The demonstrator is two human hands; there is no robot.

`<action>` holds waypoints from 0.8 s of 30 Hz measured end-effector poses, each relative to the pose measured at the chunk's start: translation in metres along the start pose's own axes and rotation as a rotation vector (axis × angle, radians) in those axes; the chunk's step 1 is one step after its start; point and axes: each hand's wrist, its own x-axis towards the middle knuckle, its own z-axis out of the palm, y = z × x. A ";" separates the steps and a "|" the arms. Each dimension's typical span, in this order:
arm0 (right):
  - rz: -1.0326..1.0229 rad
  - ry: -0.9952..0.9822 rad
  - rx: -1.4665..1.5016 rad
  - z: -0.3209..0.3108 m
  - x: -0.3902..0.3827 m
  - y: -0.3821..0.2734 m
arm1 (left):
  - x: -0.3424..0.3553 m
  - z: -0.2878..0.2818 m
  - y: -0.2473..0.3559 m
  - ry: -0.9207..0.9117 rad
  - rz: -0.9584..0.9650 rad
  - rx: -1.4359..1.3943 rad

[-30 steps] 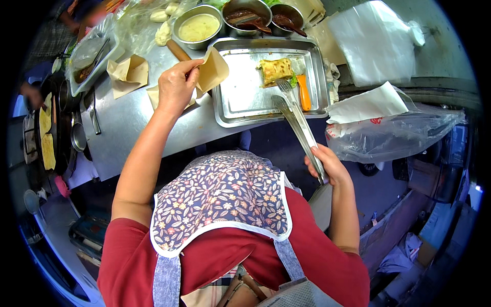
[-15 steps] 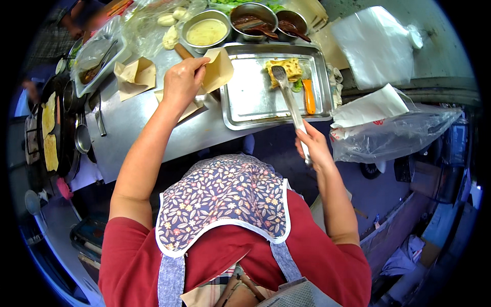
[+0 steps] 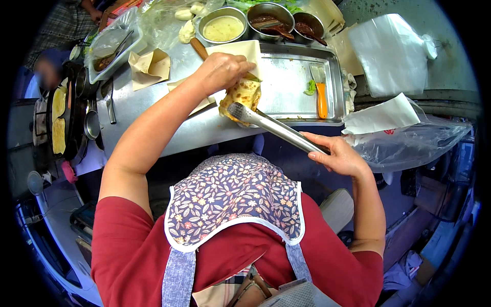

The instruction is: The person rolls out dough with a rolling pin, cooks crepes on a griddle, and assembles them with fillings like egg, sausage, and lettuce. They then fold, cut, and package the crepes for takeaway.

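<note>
My right hand grips a pair of metal tongs, which reach left and clamp a browned, folded filled pancake. The pancake is tilted over the left end of the steel tray, at the mouth of a brown paper bag. My left hand pinches that bag; its fingers partly hide where pancake and paper meet. In the steel tray lie a scraper with an orange handle and a scrap of green lettuce.
Behind the tray stand a bowl of pale sauce and two pots of dark sauce. Another paper bag stands to the left. Pancakes lie on a dark griddle at far left. Clear plastic bags hang at right.
The tongs have carried the pancake from the tray's middle left to the paper bag. My left hand has moved right with the bag, and my right hand has turned the tongs sideways.
</note>
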 end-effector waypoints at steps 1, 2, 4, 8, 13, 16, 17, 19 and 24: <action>0.033 -0.027 0.025 -0.003 0.004 0.000 | -0.001 0.001 0.005 -0.020 0.044 -0.007; 0.023 -0.041 0.015 -0.003 0.009 0.002 | -0.002 0.001 0.012 -0.040 0.087 -0.014; -0.003 -0.033 -0.009 -0.004 0.017 0.003 | -0.007 0.004 0.022 -0.067 0.192 0.021; 0.010 0.024 -0.066 -0.010 0.017 -0.003 | -0.021 0.000 0.030 -0.110 0.146 0.089; -0.041 0.115 -0.171 -0.020 0.007 -0.002 | -0.046 -0.014 0.036 -0.190 -0.031 -0.027; -0.232 0.203 -0.378 -0.033 -0.002 -0.009 | -0.031 -0.034 0.006 0.161 -0.084 -0.112; -0.245 0.194 -0.465 -0.039 -0.007 -0.024 | -0.020 -0.041 -0.009 0.242 -0.070 -0.093; -0.257 0.136 -0.631 -0.054 -0.015 -0.056 | -0.010 -0.053 -0.032 0.179 -0.167 -0.267; -0.315 -0.039 -1.017 -0.092 -0.017 -0.149 | -0.022 -0.049 -0.038 -0.638 -0.492 -1.080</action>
